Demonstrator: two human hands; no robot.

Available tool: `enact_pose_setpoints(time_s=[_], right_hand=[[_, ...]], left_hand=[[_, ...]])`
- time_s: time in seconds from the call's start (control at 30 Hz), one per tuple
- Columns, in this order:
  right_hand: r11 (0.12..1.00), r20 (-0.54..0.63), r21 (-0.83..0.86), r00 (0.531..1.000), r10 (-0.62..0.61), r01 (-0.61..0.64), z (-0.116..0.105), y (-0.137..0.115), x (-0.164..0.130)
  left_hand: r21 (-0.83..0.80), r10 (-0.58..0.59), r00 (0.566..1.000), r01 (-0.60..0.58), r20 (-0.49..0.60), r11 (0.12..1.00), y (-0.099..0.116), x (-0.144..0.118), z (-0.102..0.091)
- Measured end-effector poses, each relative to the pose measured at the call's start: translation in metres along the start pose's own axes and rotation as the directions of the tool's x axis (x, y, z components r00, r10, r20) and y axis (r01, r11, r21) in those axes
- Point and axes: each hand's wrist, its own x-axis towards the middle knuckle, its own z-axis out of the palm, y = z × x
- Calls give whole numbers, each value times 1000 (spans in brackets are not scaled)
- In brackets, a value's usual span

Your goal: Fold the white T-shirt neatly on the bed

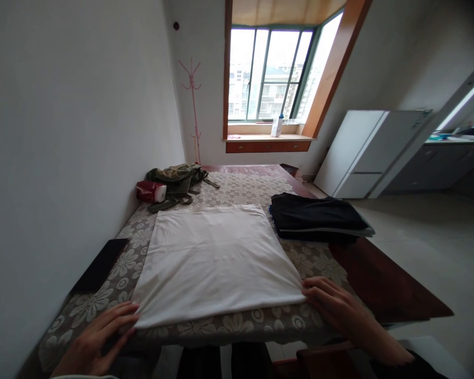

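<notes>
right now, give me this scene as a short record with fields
left hand: left hand flat on the near left corner of the white cloth
right hand: right hand fingertips at the cloth's near right corner
cloth: spread flat on the lace tablecloth
right of cloth: folded dark clothes
far left: green bag, red and white pack
left edge: dark phone

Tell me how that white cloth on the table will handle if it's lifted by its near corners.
The white cloth lies flat and thin with soft creases, so it will probably droop, not hold shape. It looks light. With the left hand and right hand at its corners, the middle would likely sag.
</notes>
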Motion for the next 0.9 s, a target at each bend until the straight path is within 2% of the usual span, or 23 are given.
enact_pose_setpoints(time_s=[0.2,0.27,0.33,0.43,0.5,0.6,0.67,0.8,0.9], right_hand=[[998,-80,8,995,-54,55,3,4,2],[998,-122,30,991,-57,61,3,7,3],[997,-134,52,990,-52,59,4,10,4],[996,-115,78,993,-31,40,8,13,5],[995,-119,95,993,-8,19,12,14,5],[993,-139,116,990,19,-3,15,13,5],[992,-147,124,989,27,-9,15,12,5],[990,-140,140,990,33,-14,12,10,6],[988,-124,152,991,40,-21,12,9,6]], left_hand=[[57,16,998,-19,67,998,6,5,-15],[71,-28,997,23,76,997,1,8,-17],[114,-160,987,156,30,981,-16,11,-20],[209,-386,920,392,-70,896,-53,21,-21],[260,-474,881,461,-17,848,-78,31,-20],[304,-550,824,494,137,815,-101,49,-14],[310,-561,809,496,176,811,-110,64,-10],[315,-537,825,469,178,825,-124,102,0],[322,-515,845,453,140,831,-136,135,7]])
